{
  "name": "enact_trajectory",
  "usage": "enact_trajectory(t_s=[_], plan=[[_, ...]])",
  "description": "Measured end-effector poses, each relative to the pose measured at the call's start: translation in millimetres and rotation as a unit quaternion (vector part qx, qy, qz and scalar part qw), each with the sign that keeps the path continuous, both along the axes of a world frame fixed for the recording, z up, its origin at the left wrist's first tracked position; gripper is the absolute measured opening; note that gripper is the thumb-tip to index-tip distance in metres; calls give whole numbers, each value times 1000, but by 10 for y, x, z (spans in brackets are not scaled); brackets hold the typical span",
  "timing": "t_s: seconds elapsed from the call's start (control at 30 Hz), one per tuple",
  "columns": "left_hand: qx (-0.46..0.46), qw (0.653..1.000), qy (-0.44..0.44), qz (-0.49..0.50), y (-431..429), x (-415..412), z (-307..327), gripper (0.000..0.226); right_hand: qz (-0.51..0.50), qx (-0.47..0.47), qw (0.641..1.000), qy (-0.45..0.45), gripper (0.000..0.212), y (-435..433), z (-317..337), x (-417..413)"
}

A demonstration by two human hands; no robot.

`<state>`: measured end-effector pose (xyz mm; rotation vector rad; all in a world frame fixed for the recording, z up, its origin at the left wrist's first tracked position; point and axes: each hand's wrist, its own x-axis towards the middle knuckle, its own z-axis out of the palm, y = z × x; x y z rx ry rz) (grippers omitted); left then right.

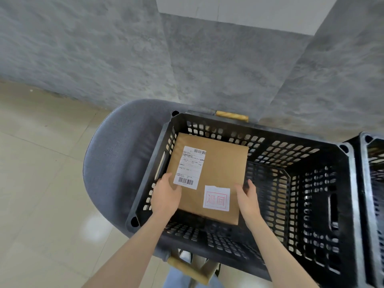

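Both hands are down inside the black crate (311, 146), one on each side of the brown parcel (218, 163). I read the left hand (166, 196) as gripping the parcel's near left corner: thumb lies on top just beside the shipping label (190, 168), fingers go round the left edge. The right hand (248, 201) pinches the right edge, thumb on the top face and fingers down the side, close to the white sticker (216, 198) with a red stamp. So both are closed on the parcel, neither is free. The parcel sits in the left half of the crate, label side up, its left edge near the left wall and its far edge close to the far wall. I cannot tell whether it rests flat on the crate floor or is held just above it. The right half of the crate shows bare mesh floor. The crate stands on a grey chair (116, 154) with the seat rim curving round its left side, and a wooden part (231, 116) shows behind the far rim. A second black crate (372, 154) touches the first one's right side, cut off by the frame edge. Pale tiled floor (41, 163) to the left, grey wall (83, 48) behind, blue trousers (178, 277) at the bottom edge.
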<state>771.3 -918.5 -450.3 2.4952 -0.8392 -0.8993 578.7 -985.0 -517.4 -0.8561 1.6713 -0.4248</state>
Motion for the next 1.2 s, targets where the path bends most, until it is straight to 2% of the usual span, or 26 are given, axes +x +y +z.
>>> enact_trajectory(t_s=[0.13, 0.33, 0.5, 0.63, 0.8, 1.0, 1.2], plan=[[5, 999, -2, -46, -63, -77, 321, 43, 46, -31, 998, 9, 69, -34, 435, -80], [10, 985, -35, -167, -140, -259, 861, 48, 165, -111, 976, 91, 65, 35, 1153, -294], [-13, 950, -102, -296, -248, -423, 1384, 41, 244, -193, 929, 201, 63, 84, 1801, -481], [-62, 911, -156, -376, -382, -512, 1845, 41, 258, -257, 883, 298, 62, 135, 2393, -634], [-147, 837, -225, -476, -526, -681, 2434, 43, 229, -302, 820, 428, 60, 418, 3105, -933], [-249, 724, -244, -595, -403, -1113, 2924, 43, 88, -277, 800, 525, 59, 1230, 3610, -1248], [-320, 601, -238, -693, 154, -1729, 3123, 44, -54, -194, 780, 593, 55, 2493, 3804, -1514]])
